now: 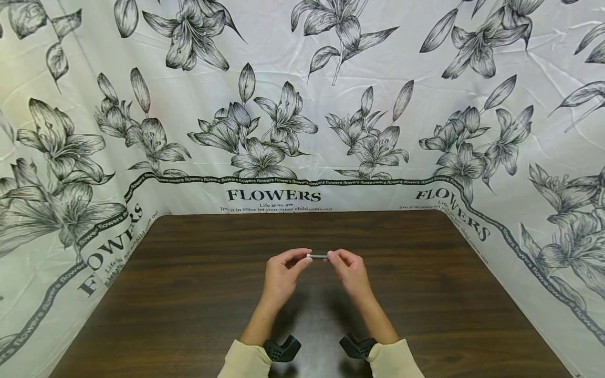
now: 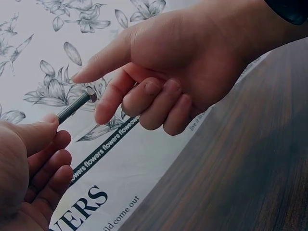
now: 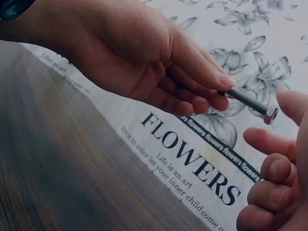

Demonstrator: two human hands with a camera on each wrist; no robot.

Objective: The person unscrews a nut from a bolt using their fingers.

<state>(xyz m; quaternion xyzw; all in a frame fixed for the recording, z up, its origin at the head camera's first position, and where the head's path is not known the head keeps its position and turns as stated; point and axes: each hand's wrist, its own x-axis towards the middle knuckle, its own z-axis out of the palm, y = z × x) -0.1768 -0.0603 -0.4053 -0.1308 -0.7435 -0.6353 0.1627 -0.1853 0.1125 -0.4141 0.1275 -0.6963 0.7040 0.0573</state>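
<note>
Above the table my left hand [image 1: 280,275] pinches a silver threaded bolt [image 1: 319,256] between thumb and index finger. In the left wrist view the thumb presses on the threads of the bolt [image 2: 72,109], whose gripped end is hidden. A hexagonal piece [image 3: 271,115] sits at the far end; whether it is a head or a nut I cannot tell. Around that end stand the thumb and index finger of my right hand [image 1: 352,273], spread apart with a visible gap. The right hand's other fingers [image 2: 151,91] curl toward the palm.
Under both hands lies a dark brown wood-grain table [image 1: 212,294]. A white cloth [image 1: 331,197] printed with black lilies and the word FLOWERS encloses its back and sides. Each wrist carries a black device [image 1: 282,349], and the sleeves [image 1: 246,359] are pale yellow.
</note>
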